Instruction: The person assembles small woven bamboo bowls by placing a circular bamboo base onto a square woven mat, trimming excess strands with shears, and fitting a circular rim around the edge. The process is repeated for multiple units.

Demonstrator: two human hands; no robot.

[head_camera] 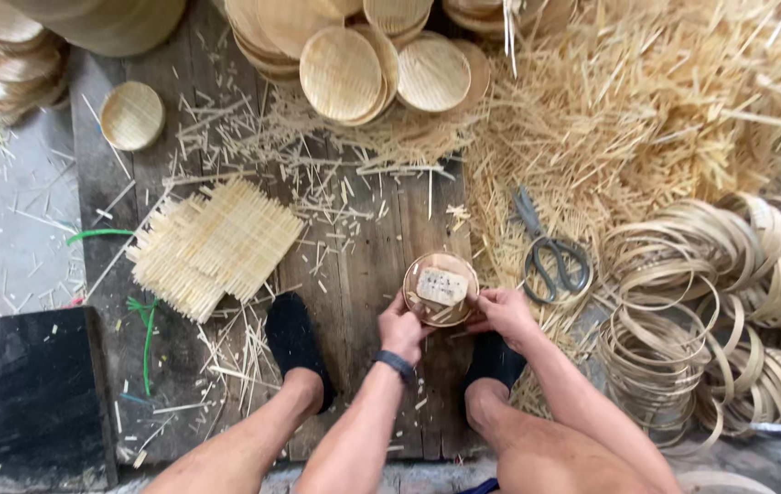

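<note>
Hands: both closed on a small round bamboo tray [441,289], held near the front edge of the wooden board floor [363,265].
Left hand [402,327]: grips the tray's left rim; a dark wristband [396,365] sits on the wrist.
Right hand [503,313]: grips the tray's right rim, fingers curled over the edge.
Tray: round, with a bent bamboo hoop as wall; a pale rectangular piece lies across its middle.
Feet: two dark shoes [296,340] planted on the boards, one either side of the hands.
Scissors [550,253]: grey, lying just right of the tray, at the edge of the splinter heap.
Woven mat [212,245]: square, unframed, toward the left side of the boards, well apart from the tray.
Finished trays [372,59]: stacked along the far edge.
Bamboo hoops [729,302]: piled at the right side.
Loose splints [646,101]: large heap at the far right corner.
Green strips [145,322]: on the boards near the left edge.
</note>
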